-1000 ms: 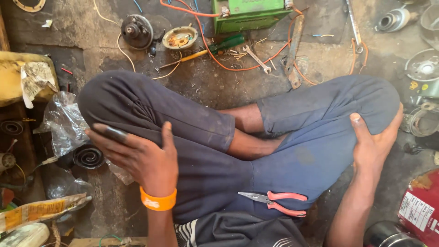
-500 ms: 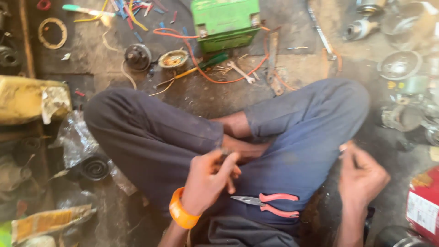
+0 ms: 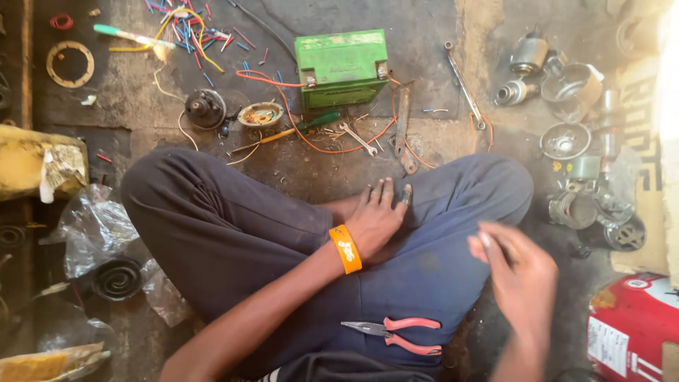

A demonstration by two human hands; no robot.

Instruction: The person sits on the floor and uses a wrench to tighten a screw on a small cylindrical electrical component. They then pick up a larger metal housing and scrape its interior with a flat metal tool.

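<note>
Your left hand (image 3: 378, 219) lies flat and empty on your crossed legs (image 3: 283, 240); your blurred right hand's (image 3: 520, 272) grip I cannot tell. Shift, and the pink-handled pliers (image 3: 396, 334) on your lap may slip.

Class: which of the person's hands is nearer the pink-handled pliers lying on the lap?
Right. The right hand hovers just right of the pink-handled pliers; the left hand rests farther up, between the knees.

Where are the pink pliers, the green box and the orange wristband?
pink pliers (image 3: 409, 334), head view, on the handles.
green box (image 3: 342, 67), head view, on its top face.
orange wristband (image 3: 345, 249), head view, on the band's middle.
</note>
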